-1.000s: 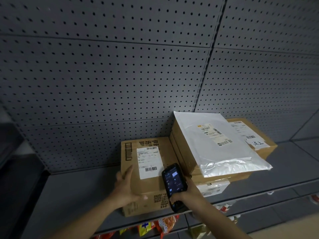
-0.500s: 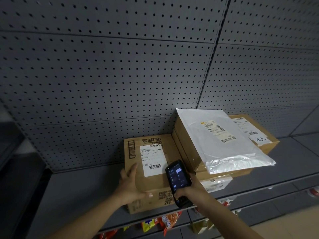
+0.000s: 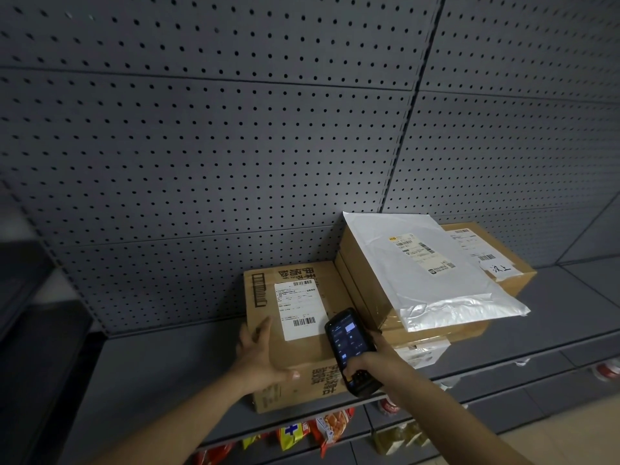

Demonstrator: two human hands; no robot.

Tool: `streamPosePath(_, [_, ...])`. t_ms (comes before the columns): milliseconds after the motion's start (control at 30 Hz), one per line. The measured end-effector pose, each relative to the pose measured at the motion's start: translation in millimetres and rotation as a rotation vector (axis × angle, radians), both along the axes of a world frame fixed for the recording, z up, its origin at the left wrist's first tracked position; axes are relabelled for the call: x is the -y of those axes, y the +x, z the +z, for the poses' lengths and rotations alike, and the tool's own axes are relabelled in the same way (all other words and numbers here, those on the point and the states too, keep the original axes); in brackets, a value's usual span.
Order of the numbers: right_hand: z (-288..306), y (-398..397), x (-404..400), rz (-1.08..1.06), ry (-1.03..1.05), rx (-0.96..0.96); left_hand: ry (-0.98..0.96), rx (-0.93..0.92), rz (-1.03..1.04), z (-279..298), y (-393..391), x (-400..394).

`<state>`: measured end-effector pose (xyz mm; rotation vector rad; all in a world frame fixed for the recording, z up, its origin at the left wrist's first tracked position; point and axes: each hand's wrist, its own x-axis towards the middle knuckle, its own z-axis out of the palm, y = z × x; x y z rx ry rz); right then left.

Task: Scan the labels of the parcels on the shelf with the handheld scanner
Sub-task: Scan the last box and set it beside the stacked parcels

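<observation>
Head view: our left hand (image 3: 260,359) lies open on the brown box (image 3: 295,333); our right hand (image 3: 370,365) grips the scanner (image 3: 350,347) over the box's label (image 3: 300,308).

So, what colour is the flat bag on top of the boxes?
Silvery white bag, clearest in the head view.

Right hand (image 3: 372,362) grips scanner (image 3: 350,350) (screen lit) over box (image 3: 295,347).

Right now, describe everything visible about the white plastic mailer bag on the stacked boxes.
The white plastic mailer bag lies flat and tilted on the taller brown cardboard box stack, its crinkled glossy near end overhanging the front. A printed shipping label with barcodes faces up. It partly covers the top box's own label. Neither hand touches it.
</observation>
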<state>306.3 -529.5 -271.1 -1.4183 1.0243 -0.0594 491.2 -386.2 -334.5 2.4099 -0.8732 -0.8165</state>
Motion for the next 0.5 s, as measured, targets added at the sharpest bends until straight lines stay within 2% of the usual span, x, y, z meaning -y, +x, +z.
streamPosePath(200, [9.9, 5.0, -4.0, -0.007, 0.019, 0.010, 0.085, 0.087, -0.070, 10.3, -1.6, -3.9])
streamPosePath(333, [23.2, 5.4, -9.4, -0.034, 0.104, 0.053, 0.146, 0.143, -0.139, 27.2, 2.0, -3.9])
streamPosePath(400, [30.4, 4.6, -13.0, -0.042, 0.137, 0.106, 0.126, 0.160, -0.160, 40.8, 3.7, -3.0])
streamPosePath(500, [40.7, 5.3, -17.1, -0.055, 0.165, 0.196, -0.011, 0.169, -0.178, 61.9, 7.8, 2.7])
